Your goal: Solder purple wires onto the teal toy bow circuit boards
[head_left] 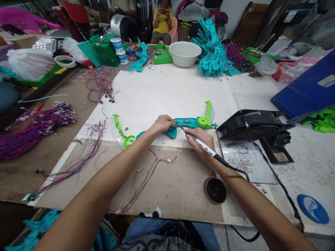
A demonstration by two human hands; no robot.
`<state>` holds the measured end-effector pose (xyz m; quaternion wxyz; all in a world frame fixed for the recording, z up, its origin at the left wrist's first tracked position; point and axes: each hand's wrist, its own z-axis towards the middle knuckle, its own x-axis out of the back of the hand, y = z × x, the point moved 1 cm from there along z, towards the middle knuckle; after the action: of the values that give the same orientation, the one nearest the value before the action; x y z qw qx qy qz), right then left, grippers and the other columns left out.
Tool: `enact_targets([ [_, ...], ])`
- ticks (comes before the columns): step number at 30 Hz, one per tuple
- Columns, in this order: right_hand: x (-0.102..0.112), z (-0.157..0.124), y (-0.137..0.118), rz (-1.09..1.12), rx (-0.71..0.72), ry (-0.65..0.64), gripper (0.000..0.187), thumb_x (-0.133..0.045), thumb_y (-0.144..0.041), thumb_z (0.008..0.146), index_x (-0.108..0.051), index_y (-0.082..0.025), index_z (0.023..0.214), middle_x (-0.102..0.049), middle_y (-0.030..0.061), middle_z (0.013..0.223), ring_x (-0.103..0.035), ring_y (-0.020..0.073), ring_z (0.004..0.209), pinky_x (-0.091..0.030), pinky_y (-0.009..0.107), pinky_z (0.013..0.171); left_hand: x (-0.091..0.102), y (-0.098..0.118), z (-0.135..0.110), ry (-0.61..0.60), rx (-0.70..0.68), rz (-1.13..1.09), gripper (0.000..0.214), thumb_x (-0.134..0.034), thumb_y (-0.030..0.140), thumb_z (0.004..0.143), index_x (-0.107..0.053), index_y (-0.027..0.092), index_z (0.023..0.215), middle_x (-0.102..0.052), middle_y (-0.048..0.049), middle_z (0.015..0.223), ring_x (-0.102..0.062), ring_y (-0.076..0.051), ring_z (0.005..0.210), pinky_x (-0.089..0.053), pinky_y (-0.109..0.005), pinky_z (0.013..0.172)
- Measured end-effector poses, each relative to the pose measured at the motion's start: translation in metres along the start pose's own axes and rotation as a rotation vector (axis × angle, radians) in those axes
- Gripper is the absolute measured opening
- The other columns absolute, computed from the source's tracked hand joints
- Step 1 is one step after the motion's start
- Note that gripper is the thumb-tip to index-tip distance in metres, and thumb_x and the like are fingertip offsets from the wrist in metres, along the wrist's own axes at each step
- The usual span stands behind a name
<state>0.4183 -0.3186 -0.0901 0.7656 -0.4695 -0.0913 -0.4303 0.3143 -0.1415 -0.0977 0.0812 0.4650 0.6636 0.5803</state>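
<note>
My right hand (202,139) grips a soldering iron (205,147) with a white and black handle, its tip pointing up and left. Just left of that tip, the fingertips of my left hand (164,124) are pinched on what looks like a thin wire, over a teal plastic part (187,122). A bright green arm piece (205,121) is joined to the right end of this part. Another green piece (128,141) shows at the left end, partly behind my left forearm. The middle of the teal part is partly covered by my hands.
At right stand a black fan (251,127) and a soldering stand (280,150). A small round tin (216,190) sits near the front edge. Red and blue wire bundles (39,129) lie left. Behind are a white basin (185,52), stacked teal parts (211,52) and a seated person (163,22).
</note>
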Motion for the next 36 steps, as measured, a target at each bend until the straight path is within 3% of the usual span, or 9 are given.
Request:
enact_targets([
  [5, 0.002, 0.001, -0.003, 0.019, -0.010, -0.011, 0.016, -0.056, -0.023, 0.088, -0.068, -0.020, 0.099, -0.071, 0.0050, 0.088, -0.066, 0.0171, 0.081, -0.052, 0.032, 0.077, 0.002, 0.004, -0.004, -0.029, 0.004, -0.057, 0.005, -0.063, 0.016, 0.062, -0.066, 0.013, 0.060, -0.062, -0.0029, 0.059, -0.051, -0.012, 0.055, -0.041, -0.027, 0.057],
  [10, 0.017, 0.003, -0.014, 0.012, -0.052, 0.107, 0.014, -0.057, -0.021, 0.087, -0.070, -0.020, 0.092, -0.073, 0.0047, 0.087, -0.068, 0.0167, 0.078, -0.054, 0.032, 0.076, 0.010, 0.004, -0.006, -0.091, -0.026, -0.053, 0.005, -0.063, 0.016, 0.062, -0.064, 0.015, 0.058, -0.060, -0.0024, 0.060, -0.052, -0.012, 0.058, -0.041, -0.027, 0.061],
  [14, 0.024, 0.001, -0.019, 0.136, -0.102, 0.127, 0.018, -0.057, -0.026, 0.089, -0.070, -0.020, 0.099, -0.072, 0.0032, 0.081, -0.067, 0.0146, 0.065, -0.055, 0.029, 0.063, 0.020, 0.007, -0.007, -0.188, -0.069, 0.002, 0.006, -0.065, 0.021, 0.062, -0.065, 0.016, 0.060, -0.060, -0.0022, 0.061, -0.053, -0.013, 0.062, -0.039, -0.027, 0.062],
  [17, 0.026, 0.006, -0.023, 0.208, -0.173, 0.108, 0.024, -0.055, -0.034, 0.090, -0.070, -0.020, 0.101, -0.071, 0.0014, 0.072, -0.062, 0.0119, 0.050, -0.051, 0.025, 0.048, 0.024, 0.011, -0.009, -0.246, -0.063, 0.042, 0.008, -0.064, 0.023, 0.064, -0.067, 0.016, 0.062, -0.060, -0.0018, 0.061, -0.051, -0.013, 0.060, -0.036, -0.027, 0.060],
  [20, 0.035, 0.012, -0.026, 0.127, -0.262, 0.026, 0.025, -0.056, -0.036, 0.089, -0.073, -0.019, 0.089, -0.068, -0.0008, 0.061, -0.055, 0.0091, 0.040, -0.047, 0.022, 0.042, 0.024, 0.013, -0.009, -0.193, -0.046, 0.023, 0.009, -0.063, 0.022, 0.067, -0.066, 0.016, 0.061, -0.061, -0.0019, 0.061, -0.050, -0.012, 0.059, -0.036, -0.026, 0.059],
  [23, 0.049, 0.007, -0.028, 0.143, -0.266, -0.158, 0.025, -0.055, -0.035, 0.088, -0.074, -0.020, 0.090, -0.066, -0.0022, 0.056, -0.057, 0.0101, 0.040, -0.048, 0.022, 0.043, 0.022, 0.012, -0.008, -0.156, -0.039, -0.034, 0.009, -0.062, 0.020, 0.068, -0.066, 0.016, 0.061, -0.063, -0.0021, 0.063, -0.052, -0.011, 0.061, -0.038, -0.026, 0.060],
  [26, 0.055, 0.002, -0.027, 0.171, -0.196, -0.101, 0.022, -0.055, -0.032, 0.089, -0.072, -0.021, 0.098, -0.067, -0.0019, 0.059, -0.065, 0.0141, 0.054, -0.054, 0.026, 0.056, 0.022, 0.010, -0.007, -0.220, -0.046, -0.093, 0.008, -0.062, 0.020, 0.069, -0.067, 0.016, 0.065, -0.065, -0.0024, 0.065, -0.054, -0.011, 0.062, -0.040, -0.025, 0.062],
  [29, 0.044, 0.009, -0.020, 0.073, -0.083, 0.035, 0.013, -0.060, -0.027, 0.086, -0.070, -0.024, 0.094, -0.072, 0.0003, 0.080, -0.069, 0.0162, 0.074, -0.056, 0.030, 0.074, 0.023, 0.010, -0.008, -0.308, -0.066, -0.143, 0.008, -0.063, 0.021, 0.071, -0.068, 0.017, 0.068, -0.066, -0.0028, 0.067, -0.056, -0.012, 0.064, -0.043, -0.024, 0.064],
  [36, -0.012, 0.044, 0.017, -0.012, 0.136, -0.087, 0.026, -0.048, -0.015, 0.088, -0.060, -0.024, 0.109, -0.069, 0.0047, 0.106, -0.066, 0.0173, 0.097, -0.053, 0.033, 0.086, 0.026, 0.013, -0.012, -0.454, -0.097, -0.213, 0.007, -0.065, 0.022, 0.073, -0.067, 0.016, 0.068, -0.067, -0.0031, 0.070, -0.058, -0.012, 0.068, -0.046, -0.025, 0.072],
])
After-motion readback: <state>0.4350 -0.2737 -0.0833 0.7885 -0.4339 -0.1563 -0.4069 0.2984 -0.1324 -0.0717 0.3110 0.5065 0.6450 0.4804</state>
